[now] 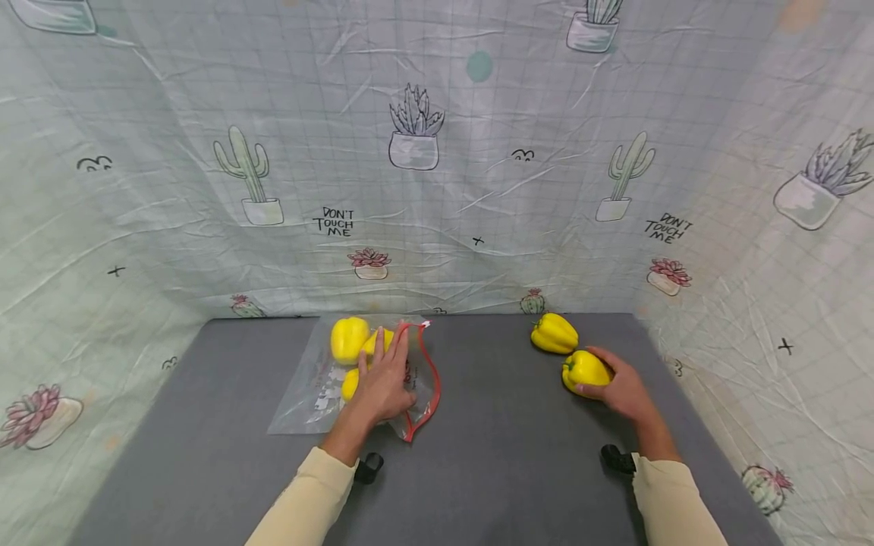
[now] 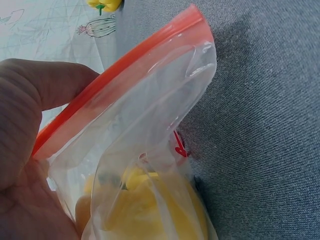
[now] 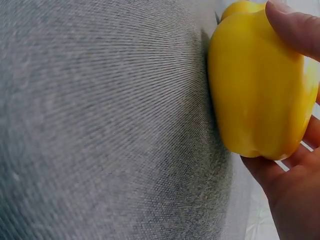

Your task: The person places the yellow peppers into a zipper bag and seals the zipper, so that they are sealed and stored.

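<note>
A clear plastic zip bag point(image 1: 300, 406) with a red-edged mouth lies at the left of the table, several yellow bell peppers point(image 1: 349, 339) inside it. Across its top my left hand point(image 1: 384, 383) rests with fingers spread and fairly straight. In the left wrist view the thumb point(image 2: 55, 82) touches the red zip strip point(image 2: 117, 70) of the mouth, which gapes a little. Toward the right, my right hand point(image 1: 624, 390) grips a yellow bell pepper point(image 1: 586, 370) lying on its side, thumb on the near side and fingers around the far side.
Another yellow bell pepper point(image 1: 554, 334) lies just behind the gripped one, near the back edge. The grey table point(image 1: 492, 455) is bordered by a hanging cloth point(image 1: 478, 189) printed with cacti at the back and both sides.
</note>
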Demonstrator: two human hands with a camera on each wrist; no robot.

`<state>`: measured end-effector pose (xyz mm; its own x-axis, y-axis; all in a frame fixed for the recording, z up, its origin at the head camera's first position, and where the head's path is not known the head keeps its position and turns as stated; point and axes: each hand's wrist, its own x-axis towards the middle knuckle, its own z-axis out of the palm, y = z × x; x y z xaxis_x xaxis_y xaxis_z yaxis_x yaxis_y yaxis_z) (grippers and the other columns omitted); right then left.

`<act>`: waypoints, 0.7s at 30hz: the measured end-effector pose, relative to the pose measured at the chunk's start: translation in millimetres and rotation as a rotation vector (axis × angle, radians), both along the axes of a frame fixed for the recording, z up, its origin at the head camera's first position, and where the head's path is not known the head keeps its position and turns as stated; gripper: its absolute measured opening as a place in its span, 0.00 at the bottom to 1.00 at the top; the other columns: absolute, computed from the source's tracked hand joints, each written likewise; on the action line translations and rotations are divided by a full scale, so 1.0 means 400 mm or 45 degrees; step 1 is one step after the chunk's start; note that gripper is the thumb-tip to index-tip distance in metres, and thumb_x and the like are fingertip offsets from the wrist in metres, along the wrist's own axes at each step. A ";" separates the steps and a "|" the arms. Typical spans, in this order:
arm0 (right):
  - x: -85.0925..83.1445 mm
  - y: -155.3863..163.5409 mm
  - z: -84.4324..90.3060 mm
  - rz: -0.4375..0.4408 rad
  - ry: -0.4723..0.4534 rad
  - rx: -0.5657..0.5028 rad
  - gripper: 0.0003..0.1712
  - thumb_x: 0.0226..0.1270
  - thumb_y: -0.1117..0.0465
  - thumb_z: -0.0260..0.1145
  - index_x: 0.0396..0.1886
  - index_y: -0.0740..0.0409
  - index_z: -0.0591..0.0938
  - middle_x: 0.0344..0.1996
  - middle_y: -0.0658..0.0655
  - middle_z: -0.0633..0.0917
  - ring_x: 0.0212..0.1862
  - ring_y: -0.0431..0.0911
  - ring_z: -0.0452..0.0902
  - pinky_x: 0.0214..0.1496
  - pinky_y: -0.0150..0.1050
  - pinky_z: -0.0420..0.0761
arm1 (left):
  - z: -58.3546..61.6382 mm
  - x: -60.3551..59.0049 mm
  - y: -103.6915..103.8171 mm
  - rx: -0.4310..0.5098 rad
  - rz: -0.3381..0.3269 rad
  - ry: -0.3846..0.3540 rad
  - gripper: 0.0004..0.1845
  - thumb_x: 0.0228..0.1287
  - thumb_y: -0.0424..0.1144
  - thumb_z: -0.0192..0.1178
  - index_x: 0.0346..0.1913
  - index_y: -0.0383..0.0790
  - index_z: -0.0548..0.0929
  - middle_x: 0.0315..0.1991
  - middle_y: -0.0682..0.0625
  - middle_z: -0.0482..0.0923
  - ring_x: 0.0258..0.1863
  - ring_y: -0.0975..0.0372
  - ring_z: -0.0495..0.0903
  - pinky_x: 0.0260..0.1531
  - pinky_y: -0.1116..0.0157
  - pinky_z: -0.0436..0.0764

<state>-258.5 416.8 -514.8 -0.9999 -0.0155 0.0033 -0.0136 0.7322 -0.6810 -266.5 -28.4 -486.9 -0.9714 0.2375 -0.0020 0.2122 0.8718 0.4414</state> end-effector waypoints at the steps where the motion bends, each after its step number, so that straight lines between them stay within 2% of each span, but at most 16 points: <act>1: 0.001 -0.002 0.000 -0.007 0.007 -0.001 0.50 0.62 0.51 0.78 0.78 0.61 0.67 0.74 0.74 0.70 0.65 0.67 0.71 0.60 0.57 0.75 | 0.001 0.000 -0.001 -0.001 0.001 -0.004 0.63 0.52 0.38 0.74 0.86 0.43 0.43 0.88 0.52 0.36 0.87 0.45 0.31 0.78 0.29 0.40; 9: 0.007 -0.016 0.016 -0.053 0.058 -0.030 0.48 0.63 0.49 0.78 0.78 0.61 0.68 0.72 0.73 0.73 0.63 0.66 0.73 0.59 0.55 0.76 | 0.001 0.000 0.002 0.000 -0.005 0.008 0.63 0.52 0.38 0.74 0.86 0.42 0.44 0.88 0.51 0.37 0.87 0.44 0.32 0.77 0.28 0.41; 18: 0.010 -0.045 0.027 -0.022 0.087 -0.035 0.47 0.63 0.48 0.78 0.77 0.61 0.71 0.69 0.72 0.76 0.61 0.63 0.76 0.60 0.53 0.77 | 0.004 -0.002 0.000 -0.004 0.000 0.001 0.63 0.52 0.38 0.74 0.86 0.42 0.44 0.88 0.51 0.38 0.87 0.45 0.32 0.77 0.28 0.41; 21: 0.010 -0.054 0.029 -0.014 0.090 -0.051 0.47 0.64 0.49 0.77 0.77 0.62 0.70 0.70 0.72 0.76 0.63 0.64 0.77 0.62 0.55 0.79 | 0.005 -0.003 -0.002 0.002 -0.004 -0.002 0.63 0.53 0.39 0.74 0.86 0.42 0.44 0.88 0.51 0.38 0.87 0.44 0.32 0.77 0.28 0.41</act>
